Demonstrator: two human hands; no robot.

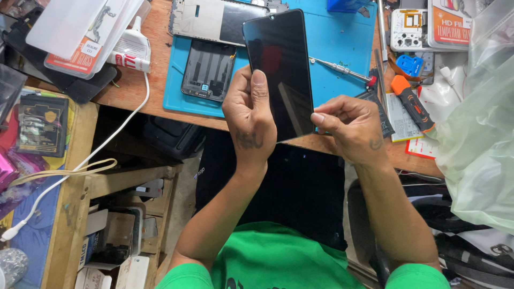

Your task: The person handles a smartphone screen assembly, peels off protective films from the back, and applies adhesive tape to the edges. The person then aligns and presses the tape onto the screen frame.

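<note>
Holding a glossy black rectangular glass phone screen panel [279, 72] upright over the blue silicone work mat [337, 43], the person appears mid-repair: a dark opened phone back shell [208, 69] and a silver-grey mid-frame [214, 20] lie apart on the mat, unassembled. Left hand [250, 120] is closed on the panel's left edge, thumb on the glass. Right hand [350, 128] is curled, fingertips pinching the panel's lower right edge.
</note>
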